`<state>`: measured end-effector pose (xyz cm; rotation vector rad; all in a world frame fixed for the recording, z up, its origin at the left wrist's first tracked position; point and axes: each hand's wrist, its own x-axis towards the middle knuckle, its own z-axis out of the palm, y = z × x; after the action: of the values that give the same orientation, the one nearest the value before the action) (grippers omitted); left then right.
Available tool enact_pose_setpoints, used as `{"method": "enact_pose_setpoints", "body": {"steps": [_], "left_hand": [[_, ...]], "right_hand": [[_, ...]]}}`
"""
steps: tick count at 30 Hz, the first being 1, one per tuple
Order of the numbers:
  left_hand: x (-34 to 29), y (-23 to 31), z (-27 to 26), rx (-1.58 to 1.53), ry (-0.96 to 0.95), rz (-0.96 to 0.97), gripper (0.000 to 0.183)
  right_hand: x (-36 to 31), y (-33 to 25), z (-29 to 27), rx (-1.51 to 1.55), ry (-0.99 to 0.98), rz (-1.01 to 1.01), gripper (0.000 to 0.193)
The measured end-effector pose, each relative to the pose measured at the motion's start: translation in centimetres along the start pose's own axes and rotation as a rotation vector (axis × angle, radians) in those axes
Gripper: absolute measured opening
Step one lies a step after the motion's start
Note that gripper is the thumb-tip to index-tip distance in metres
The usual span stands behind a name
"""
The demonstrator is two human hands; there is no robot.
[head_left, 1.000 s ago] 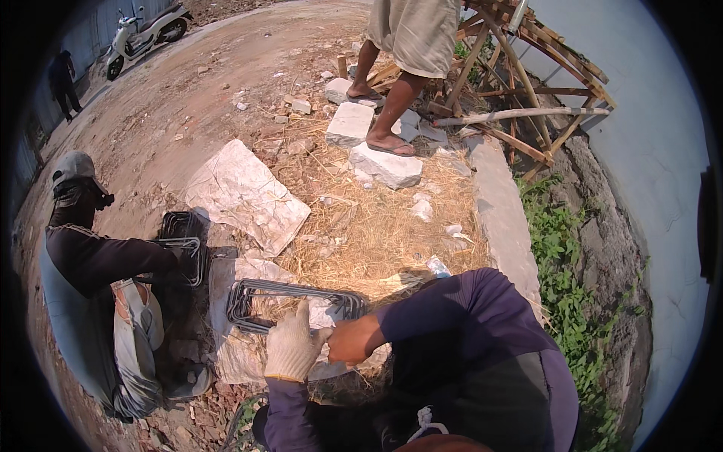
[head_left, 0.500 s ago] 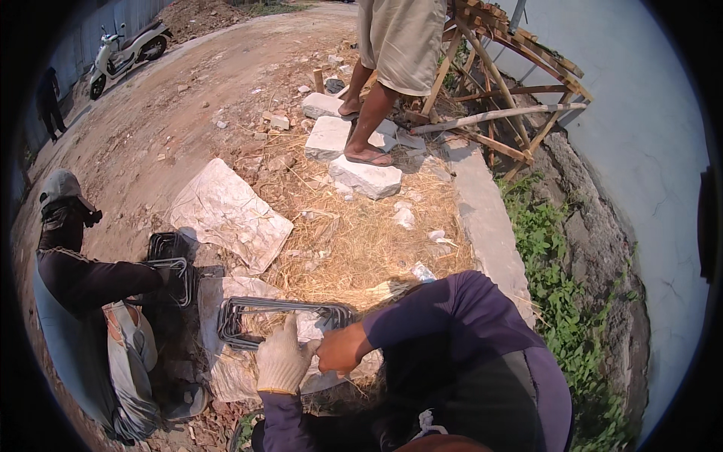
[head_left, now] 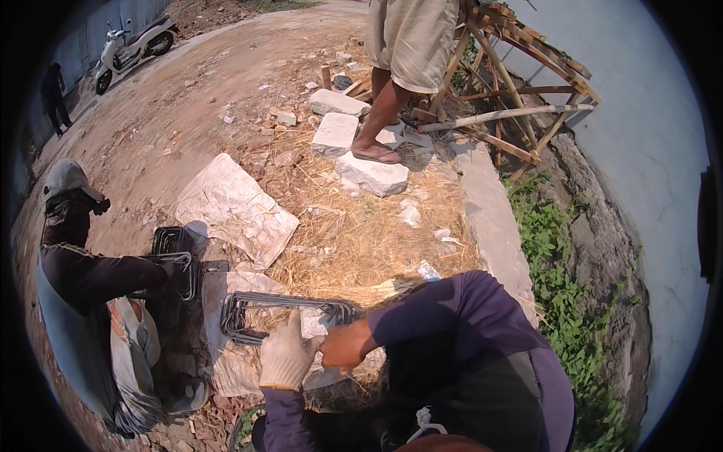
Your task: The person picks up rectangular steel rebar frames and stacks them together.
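A stack of rectangular steel rebar stirrups [head_left: 242, 331] lies in front of me on a pale sack [head_left: 226, 373]. My left hand [head_left: 288, 355], in a white knitted glove, is closed over the near bars of the stack, its index finger reaching across them. Bare and curled closed, my right hand [head_left: 343, 348] is beside the glove at the stack's right end. Its fingers are partly hidden, and what they hold cannot be made out.
At left, a co-worker [head_left: 90, 271] reaches to another stirrup stack [head_left: 169, 241]. Ahead, a person's foot in a sandal [head_left: 375, 153] is on a white block [head_left: 373, 175]. Straw [head_left: 361, 233], a second sack [head_left: 237, 211], a concrete ledge [head_left: 489, 218], plants [head_left: 557, 294] and wooden trestles [head_left: 512, 83] surround me.
The standing person's legs have come together, with just one foot plainly visible now. The view has shifted slightly. My hands stay in nearly the same place at the stirrups.
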<state>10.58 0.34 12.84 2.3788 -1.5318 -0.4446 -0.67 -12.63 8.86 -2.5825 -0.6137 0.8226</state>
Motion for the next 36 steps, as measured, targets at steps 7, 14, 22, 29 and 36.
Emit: {"method": "enact_pose_setpoints", "body": {"steps": [7, 14, 22, 29, 36], "left_hand": [[0.2, -0.7, 1.2, -0.056, 0.011, 0.048, 0.069], [-0.3, -1.0, 1.5, -0.061, 0.012, 0.050, 0.069], [-0.3, 0.4, 0.0, -0.058, 0.024, 0.048, 0.069], [-0.5, 0.2, 0.3, -0.024, 0.019, 0.017, 0.068], [-0.5, 0.4, 0.3, -0.037, 0.013, 0.027, 0.068]], "right_hand": [[-0.2, 0.7, 0.9, -0.021, 0.056, -0.014, 0.035], [-0.3, 0.7, 0.7, -0.029, 0.085, -0.069, 0.036], [-0.8, -0.1, -0.2, 0.002, 0.009, 0.001, 0.036], [-0.6, 0.0, -0.4, -0.069, -0.031, -0.010, 0.038], [-0.9, 0.1, -0.2, -0.046, 0.005, -0.040, 0.038]]}}
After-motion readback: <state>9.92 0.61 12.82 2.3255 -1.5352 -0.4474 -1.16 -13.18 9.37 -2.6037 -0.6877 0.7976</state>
